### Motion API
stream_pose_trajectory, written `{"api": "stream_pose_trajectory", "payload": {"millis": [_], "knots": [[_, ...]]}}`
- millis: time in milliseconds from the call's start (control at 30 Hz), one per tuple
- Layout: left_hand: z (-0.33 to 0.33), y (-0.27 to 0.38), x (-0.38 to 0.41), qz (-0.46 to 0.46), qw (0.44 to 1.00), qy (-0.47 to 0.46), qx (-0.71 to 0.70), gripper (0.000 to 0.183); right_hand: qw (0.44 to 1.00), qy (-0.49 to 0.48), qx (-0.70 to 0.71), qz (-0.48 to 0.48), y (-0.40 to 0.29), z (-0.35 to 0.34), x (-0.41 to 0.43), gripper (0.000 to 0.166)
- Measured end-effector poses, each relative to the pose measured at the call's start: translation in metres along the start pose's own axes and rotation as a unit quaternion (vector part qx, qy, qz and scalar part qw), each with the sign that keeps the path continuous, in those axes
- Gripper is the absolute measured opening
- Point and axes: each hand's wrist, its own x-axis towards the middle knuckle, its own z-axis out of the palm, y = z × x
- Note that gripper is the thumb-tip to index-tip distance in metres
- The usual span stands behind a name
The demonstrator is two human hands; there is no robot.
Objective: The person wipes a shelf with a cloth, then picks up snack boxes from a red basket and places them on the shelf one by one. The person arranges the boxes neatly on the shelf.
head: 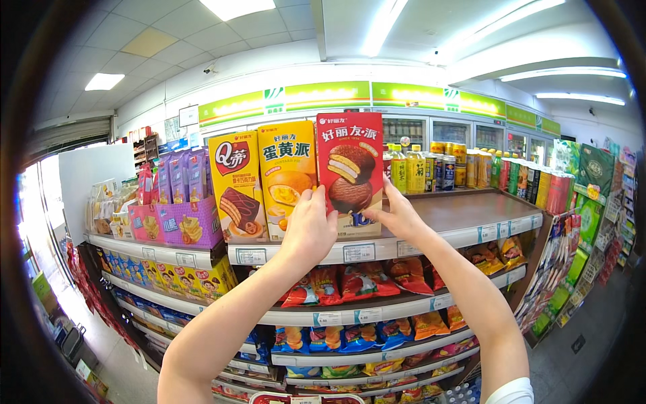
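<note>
A tall red box of chocolate pies (pixel 353 161) stands upright on the top shelf (pixel 469 212), near its front edge. My right hand (pixel 401 209) grips its right side, with the thumb across the lower front. At the left edge, my left hand (pixel 312 222) holds the same box, thumb on its face and fingers along the side. Those fingers also cover part of a yellow box of custard pies (pixel 285 166) close beside it. Farther left is a yellow box of chocolate cakes (pixel 236 187). The lower corner of the red box is partly behind my right thumb.
Purple snack cartons (pixel 189 222) occupy the shelf's left part. Drink bottles (pixel 415 169) and cans (pixel 448 171) line its back and right side. Red snack bags (pixel 368 280) lie one shelf below. A red basket rim (pixel 262 398) shows at the bottom. Glass-door coolers (pixel 451 136) stand behind.
</note>
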Motion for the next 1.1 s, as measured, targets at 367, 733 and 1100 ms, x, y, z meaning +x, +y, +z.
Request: {"api": "stream_pose_trajectory", "payload": {"millis": [367,733,1100], "knots": [[0.008,0.002,-0.038,0.054,0.998,-0.015,0.002,0.033,0.946,0.053,0.279,0.157,0.003,-0.017,0.008,0.061],[0.007,0.005,-0.036,0.007,0.999,-0.007,-0.041,0.036,0.96,-0.185,0.115,0.175,0.043,-0.019,0.072,0.075],[0.003,0.002,-0.034,-0.006,0.999,-0.049,-0.021,0.045,0.94,-0.223,0.159,0.202,0.034,-0.022,0.069,0.076]]}}
